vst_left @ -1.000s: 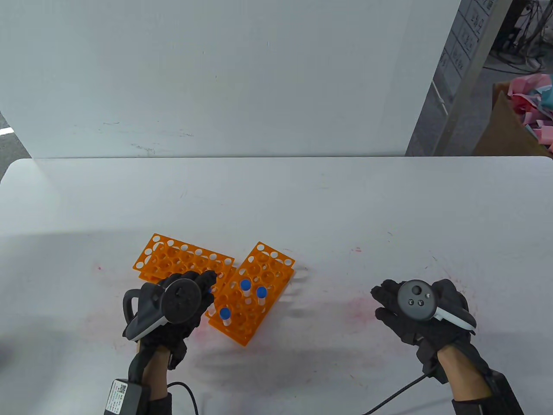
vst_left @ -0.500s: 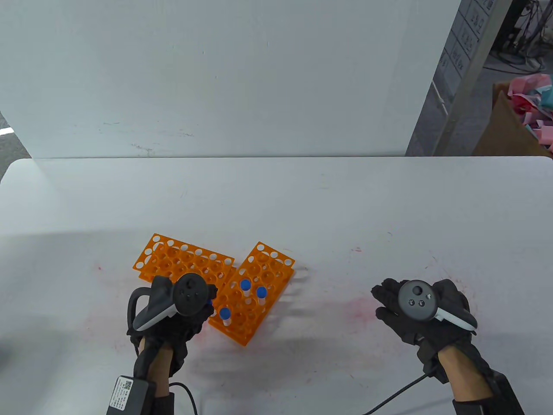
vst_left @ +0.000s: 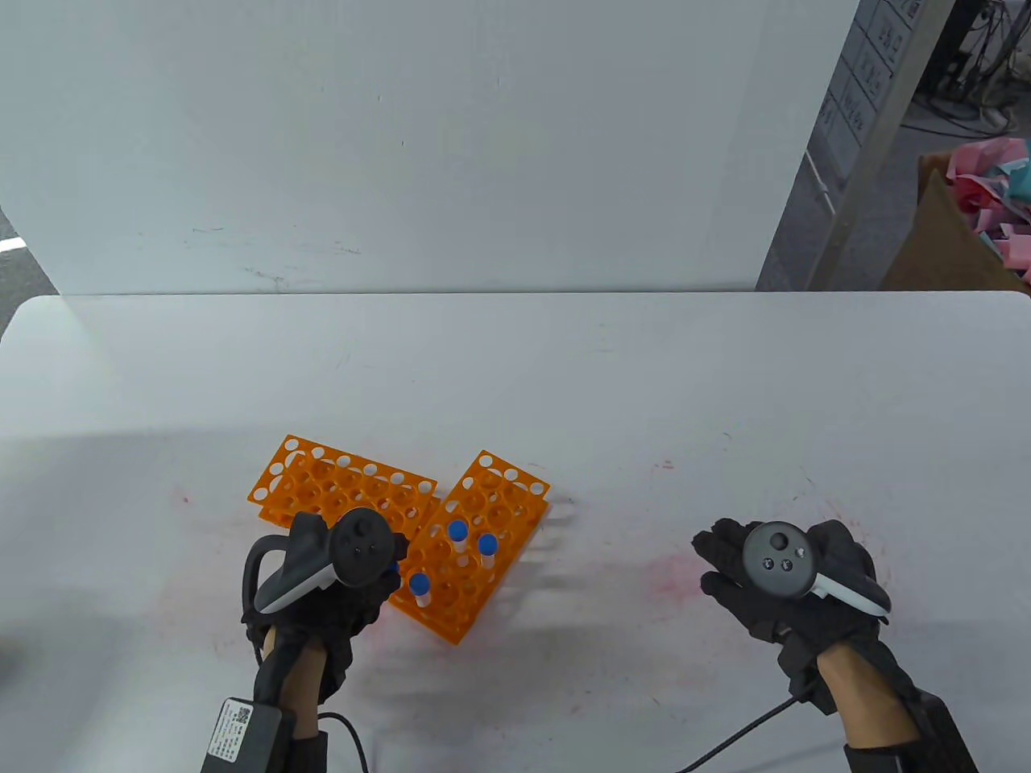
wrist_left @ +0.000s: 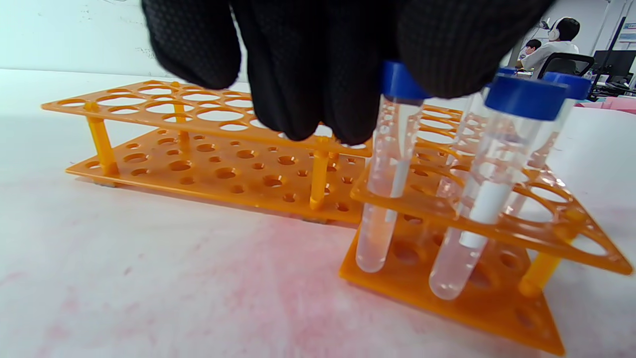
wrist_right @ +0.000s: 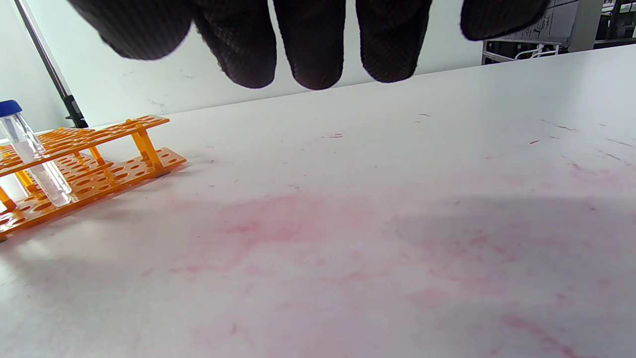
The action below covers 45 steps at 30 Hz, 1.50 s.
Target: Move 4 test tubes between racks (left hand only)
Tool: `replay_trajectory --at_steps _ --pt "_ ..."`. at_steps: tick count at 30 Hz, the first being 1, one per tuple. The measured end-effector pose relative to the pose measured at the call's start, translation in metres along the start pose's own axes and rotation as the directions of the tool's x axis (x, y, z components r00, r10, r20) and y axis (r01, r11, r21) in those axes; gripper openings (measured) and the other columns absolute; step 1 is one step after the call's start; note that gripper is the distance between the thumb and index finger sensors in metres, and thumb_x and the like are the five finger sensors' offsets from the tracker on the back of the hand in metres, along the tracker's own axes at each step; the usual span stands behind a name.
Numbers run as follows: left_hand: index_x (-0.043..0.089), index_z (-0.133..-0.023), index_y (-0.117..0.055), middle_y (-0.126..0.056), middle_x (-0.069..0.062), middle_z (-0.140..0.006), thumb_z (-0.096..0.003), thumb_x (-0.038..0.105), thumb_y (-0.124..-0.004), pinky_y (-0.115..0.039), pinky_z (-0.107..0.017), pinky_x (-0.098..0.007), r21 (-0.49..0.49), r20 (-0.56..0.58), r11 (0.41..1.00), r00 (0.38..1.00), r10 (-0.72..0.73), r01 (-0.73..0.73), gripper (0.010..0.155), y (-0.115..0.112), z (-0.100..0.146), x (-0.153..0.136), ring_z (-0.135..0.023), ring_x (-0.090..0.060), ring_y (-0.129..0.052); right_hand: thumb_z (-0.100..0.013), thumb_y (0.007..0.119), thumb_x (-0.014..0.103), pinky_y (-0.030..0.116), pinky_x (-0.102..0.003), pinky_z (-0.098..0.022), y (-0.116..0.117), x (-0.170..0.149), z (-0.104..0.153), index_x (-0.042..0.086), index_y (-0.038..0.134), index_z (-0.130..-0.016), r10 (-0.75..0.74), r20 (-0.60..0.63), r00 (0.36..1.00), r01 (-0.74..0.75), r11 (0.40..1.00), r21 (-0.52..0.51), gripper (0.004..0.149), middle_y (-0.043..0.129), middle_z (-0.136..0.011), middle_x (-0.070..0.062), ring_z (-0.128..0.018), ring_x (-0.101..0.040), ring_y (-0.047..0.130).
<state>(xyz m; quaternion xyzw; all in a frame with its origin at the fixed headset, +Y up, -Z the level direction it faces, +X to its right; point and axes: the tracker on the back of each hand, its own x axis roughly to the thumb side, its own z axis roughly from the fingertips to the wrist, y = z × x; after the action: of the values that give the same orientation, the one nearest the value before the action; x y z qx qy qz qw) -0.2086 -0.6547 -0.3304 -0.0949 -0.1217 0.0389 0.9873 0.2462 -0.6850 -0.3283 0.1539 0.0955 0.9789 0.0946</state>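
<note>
Two orange racks lie side by side, the left rack (vst_left: 338, 483) with no tubes in it and the right rack (vst_left: 475, 523) holding several clear, blue-capped test tubes (vst_left: 457, 533). My left hand (vst_left: 385, 565) is at the right rack's near-left corner. In the left wrist view its fingers (wrist_left: 298, 64) and thumb pinch the blue cap of one test tube (wrist_left: 385, 189), which stands in a hole of the right rack (wrist_left: 497, 228). The left rack (wrist_left: 198, 149) lies behind it. My right hand (vst_left: 725, 568) hovers over the table to the right, fingers (wrist_right: 308, 49) spread and holding nothing.
A white wall panel (vst_left: 419, 145) stands along the table's far edge. A cardboard box with pink scraps (vst_left: 966, 225) sits beyond the right corner. The table (wrist_right: 397, 223) carries faint pink stains. Cables trail from both wrists at the near edge.
My left hand has drawn back from the left rack's edge, turned right and curled its fingers onto the cap of the tube at the right rack's corner. The right hand has stayed still.
</note>
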Motion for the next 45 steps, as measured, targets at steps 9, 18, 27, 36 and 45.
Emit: replay_trajectory --at_steps 9,18,27,36,45 --pt "0.030 -0.100 -0.072 -0.090 -0.002 -0.092 -0.0478 0.040 -0.078 -0.074 -0.065 -0.058 -0.003 0.001 1.000 1.000 0.011 -0.011 0.053 -0.001 -0.001 0.000 -0.083 -0.029 -0.093 -0.054 0.058 0.053 0.045 -0.076 -0.067 0.000 0.000 0.000 0.027 0.054 -0.107 0.000 0.003 1.000 0.000 1.000 -0.006 0.059 0.053 -0.118 -0.011 -0.102 -0.050 0.054" --pt "0.031 -0.107 -0.059 -0.077 -0.004 -0.108 -0.0476 0.042 -0.079 -0.069 -0.069 -0.061 -0.019 -0.047 0.999 0.999 0.025 -0.026 0.064 0.005 0.008 -0.009 -0.096 -0.034 -0.083 -0.054 0.058 0.053 0.045 -0.076 -0.067 -0.001 -0.001 0.001 0.027 0.054 -0.107 0.003 0.004 1.000 -0.003 1.000 -0.016 0.059 0.053 -0.117 -0.011 -0.102 -0.050 0.054" --pt "0.035 -0.110 -0.052 -0.065 -0.004 -0.117 -0.0468 0.053 -0.075 -0.063 -0.072 -0.064 0.236 -0.097 0.966 0.991 -0.089 0.109 0.069 0.000 0.028 -0.022 -0.106 -0.037 -0.068 -0.054 0.058 0.053 0.044 -0.076 -0.067 -0.002 -0.002 0.002 0.028 0.052 -0.108 0.015 -0.001 1.000 -0.015 0.998 -0.058 0.060 0.049 -0.119 -0.010 -0.103 -0.052 0.046" --pt "0.034 -0.110 -0.052 -0.057 -0.006 -0.120 -0.0470 0.055 -0.072 -0.060 -0.072 -0.067 0.293 -0.118 0.947 0.988 -0.101 0.132 0.069 -0.013 0.031 -0.030 -0.110 -0.040 -0.058 -0.052 0.060 0.053 0.043 -0.076 -0.067 -0.013 0.000 0.008 0.029 0.053 -0.107 0.024 0.042 0.999 -0.011 0.960 -0.281 0.060 0.049 -0.118 -0.009 -0.103 -0.052 0.043" --pt "0.038 -0.111 -0.045 -0.048 -0.004 -0.123 -0.0469 0.057 -0.071 -0.055 -0.074 -0.068 0.319 -0.165 0.945 0.986 -0.022 0.074 0.072 -0.032 0.026 -0.043 -0.115 -0.040 -0.046 -0.052 0.060 0.054 0.035 -0.078 -0.067 -0.015 -0.006 0.009 0.030 0.046 -0.109 0.060 -0.029 0.998 -0.066 0.953 -0.296 0.063 0.037 -0.121 -0.009 -0.104 -0.053 0.030"
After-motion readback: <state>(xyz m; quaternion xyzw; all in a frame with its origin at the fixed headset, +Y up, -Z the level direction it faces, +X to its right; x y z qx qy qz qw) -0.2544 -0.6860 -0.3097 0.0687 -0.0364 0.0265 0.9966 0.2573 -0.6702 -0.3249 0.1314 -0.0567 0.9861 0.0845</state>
